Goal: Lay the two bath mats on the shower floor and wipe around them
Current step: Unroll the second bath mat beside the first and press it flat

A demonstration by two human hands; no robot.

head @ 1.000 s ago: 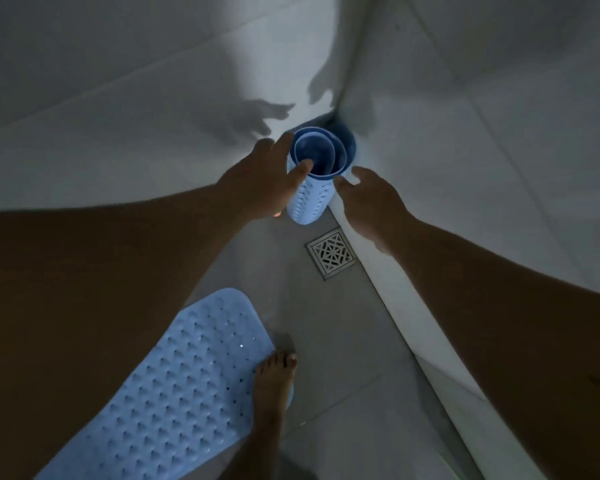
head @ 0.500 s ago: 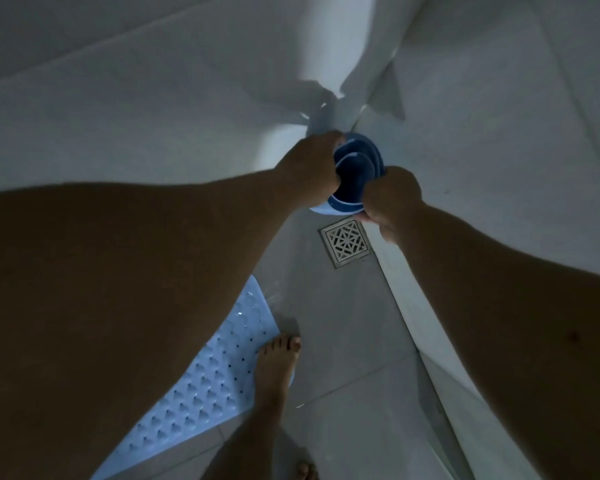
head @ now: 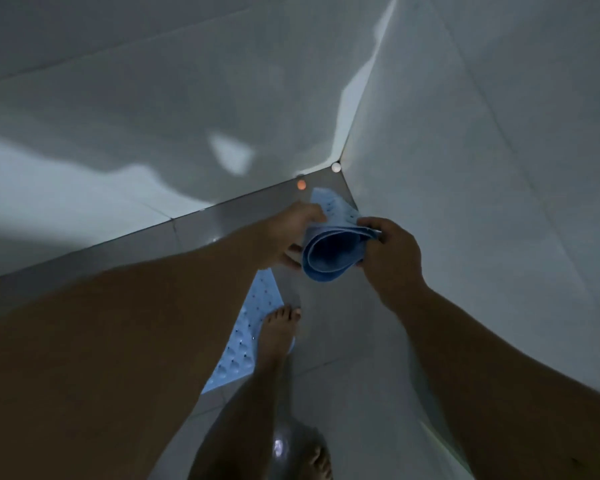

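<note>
Both hands, left hand (head: 291, 233) and right hand (head: 392, 254), grip the rolled blue bath mat (head: 329, 251) at frame centre. A second bath mat (head: 253, 323) lies flat below, under a bare foot (head: 278, 334).

Perforated rubbery mat (head: 329, 252), glossy floor tiles (head: 340, 327)

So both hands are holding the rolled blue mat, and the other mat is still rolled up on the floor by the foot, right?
Not quite. Both hands, left and right, do hold the rolled blue mat, but the other mat is not rolled up: the head view shows it lying flat on the floor beside the foot.
</note>
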